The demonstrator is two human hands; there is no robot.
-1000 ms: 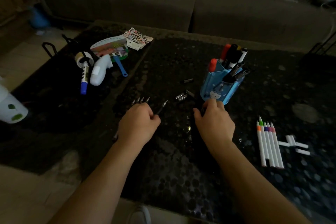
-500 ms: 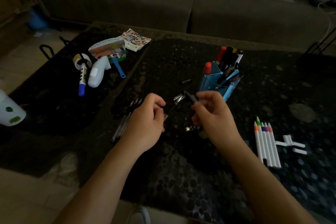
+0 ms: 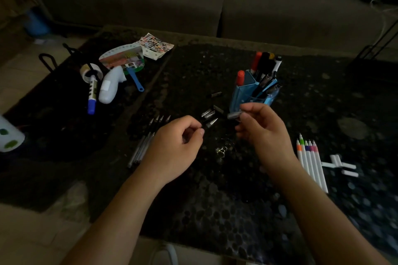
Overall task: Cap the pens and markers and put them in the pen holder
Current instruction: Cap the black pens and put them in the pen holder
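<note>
- L hand [image 3: 172, 148]: thumb + forefinger pinch a dark pen [image 3: 210, 123] low on the barrel. Its shiny cone tip points up and R, offered to the other hand.
- R hand [image 3: 265, 135]: fingertips pinch a small dark cap [image 3: 234, 115], held level w/ the tip. Cap and tip are apart, not yet joined. Judged: about to push on.
- Table [image 3: 215, 200] under both wrists: dark, glossy, pebbled.
- Just L of L hand: loose pens [image 3: 146, 140], slim clear barrels, uncapped, side by side. Prob. the queue.
- R of R hand: white markers [image 3: 310, 157] in a neat row, coloured tips bare. White caps [image 3: 339, 164] scattered further R.
- Just beyond, btw hands: spare dark caps [image 3: 207, 113], short, tapered.
- Just past R fingertips: blue pen holder [image 3: 247, 98], angular plastic, capped pens upright inside. Close, so a short drop.
- Far L: blue-capped marker [image 3: 92, 94] among clutter, well apart.
</note>
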